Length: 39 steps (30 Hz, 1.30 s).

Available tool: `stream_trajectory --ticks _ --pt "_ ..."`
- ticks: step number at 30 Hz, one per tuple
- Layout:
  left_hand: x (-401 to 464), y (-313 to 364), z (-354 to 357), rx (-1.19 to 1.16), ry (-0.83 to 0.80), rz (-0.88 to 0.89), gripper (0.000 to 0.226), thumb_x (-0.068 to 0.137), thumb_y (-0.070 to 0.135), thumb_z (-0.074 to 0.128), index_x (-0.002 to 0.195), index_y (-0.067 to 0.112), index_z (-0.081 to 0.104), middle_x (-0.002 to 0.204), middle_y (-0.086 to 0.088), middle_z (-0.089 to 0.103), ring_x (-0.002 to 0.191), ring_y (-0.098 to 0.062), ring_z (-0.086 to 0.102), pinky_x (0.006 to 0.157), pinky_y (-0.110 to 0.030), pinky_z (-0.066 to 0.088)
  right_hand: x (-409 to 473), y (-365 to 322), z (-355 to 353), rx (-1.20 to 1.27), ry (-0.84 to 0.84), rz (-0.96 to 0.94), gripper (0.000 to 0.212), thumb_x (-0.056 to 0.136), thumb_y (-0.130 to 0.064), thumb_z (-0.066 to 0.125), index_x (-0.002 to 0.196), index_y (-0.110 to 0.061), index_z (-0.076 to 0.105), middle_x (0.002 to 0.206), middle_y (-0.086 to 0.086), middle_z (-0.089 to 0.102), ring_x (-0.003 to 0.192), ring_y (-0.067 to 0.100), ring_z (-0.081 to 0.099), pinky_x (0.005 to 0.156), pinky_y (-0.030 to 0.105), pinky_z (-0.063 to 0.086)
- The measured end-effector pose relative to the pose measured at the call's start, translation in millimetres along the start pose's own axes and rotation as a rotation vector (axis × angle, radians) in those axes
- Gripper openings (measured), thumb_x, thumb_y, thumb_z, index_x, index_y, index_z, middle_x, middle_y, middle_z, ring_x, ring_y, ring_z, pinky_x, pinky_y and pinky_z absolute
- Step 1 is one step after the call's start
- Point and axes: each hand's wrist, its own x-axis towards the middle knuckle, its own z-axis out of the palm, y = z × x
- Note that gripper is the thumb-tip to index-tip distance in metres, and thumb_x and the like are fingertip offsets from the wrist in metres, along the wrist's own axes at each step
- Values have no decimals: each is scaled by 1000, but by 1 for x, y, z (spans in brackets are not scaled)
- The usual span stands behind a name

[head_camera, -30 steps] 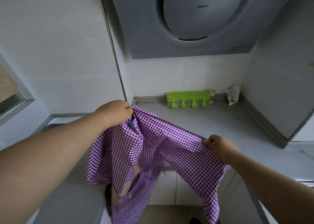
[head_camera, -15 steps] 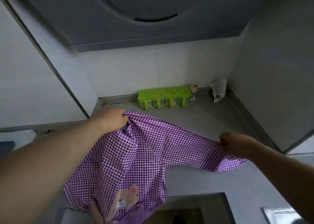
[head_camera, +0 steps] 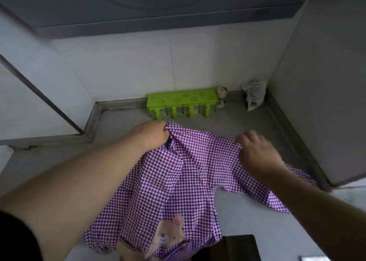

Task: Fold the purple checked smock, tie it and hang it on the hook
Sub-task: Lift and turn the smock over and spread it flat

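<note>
The purple checked smock (head_camera: 178, 181) is spread on the grey counter (head_camera: 247, 122), near a green rack (head_camera: 182, 106). Its collar is pinched by the left hand (head_camera: 152, 134). Its shoulder is gripped by the curled fingers of the right hand (head_camera: 255, 153).

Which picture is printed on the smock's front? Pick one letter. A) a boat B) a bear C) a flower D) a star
B: a tan bear with a small white face shows on the lower front of the smock, which lies spread on the counter.
</note>
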Motion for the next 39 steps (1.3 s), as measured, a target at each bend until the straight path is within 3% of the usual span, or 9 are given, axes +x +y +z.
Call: stream_trajectory --ticks 3,8,13,19,22,25,30,35,39 --pt "8 3 13 -65 8 1 24 105 37 40 103 21 58 96 1 60 89 -20 61 78 -39 50 -1 -69 34 113 -207 -274 49 102 -28 43 150 -32 36 156 -1 39 138 24 44 114 44 40" --pt "20 -26 37 -167 -8 25 18 103 43 51 99 26 55 91 3 62 83 -19 62 72 -38 49 18 -117 100 175 -442 -146 73 99 -41 49 159 -34 9 167 -4 22 146 27 36 113 51 41" --pt "19 -74 57 -319 -57 -1 45 93 33 64 135 33 49 120 1 68 105 -24 67 94 -40 54 23 -119 117 -16 -419 9 79 91 -68 47 157 -35 17 150 -1 40 132 28 44 93 49 52" --pt "22 -142 64 -491 -30 -134 31 95 29 62 124 38 60 128 -2 69 113 -24 66 99 -36 50 51 -115 116 -195 -449 283 106 77 -86 49 150 -12 32 141 9 46 125 29 53 91 42 52" --pt "27 -167 68 -523 -16 -180 32 94 24 64 123 36 61 136 0 66 120 -23 63 102 -35 48 67 -124 114 -210 -419 226 95 84 -66 60 154 -11 28 147 11 39 129 29 48 95 44 53" --pt "31 -189 78 -487 -50 -192 40 96 11 62 132 26 62 142 -1 62 127 -25 60 100 -32 46 77 -149 119 -93 -443 -63 85 89 -28 57 160 -36 10 166 7 15 147 32 30 102 52 49" --pt "32 -219 92 -429 -22 -184 39 96 1 55 98 40 63 132 -2 68 116 -23 63 98 -35 50 85 -171 122 -11 -538 49 104 81 -83 46 161 -36 -2 170 6 -6 156 33 2 112 61 37" --pt "34 -250 105 -438 52 -237 52 98 -4 51 79 44 59 128 -9 67 111 -27 63 104 -42 51 96 -176 119 -91 -560 64 114 76 -85 52 160 -34 -6 169 16 0 154 39 14 110 60 41" --pt "42 -254 108 -424 124 -275 36 101 0 50 110 24 75 135 -12 64 117 -31 63 109 -46 49 101 -181 115 -197 -477 -80 115 73 -82 61 158 -41 -5 165 14 16 144 36 37 106 53 44"
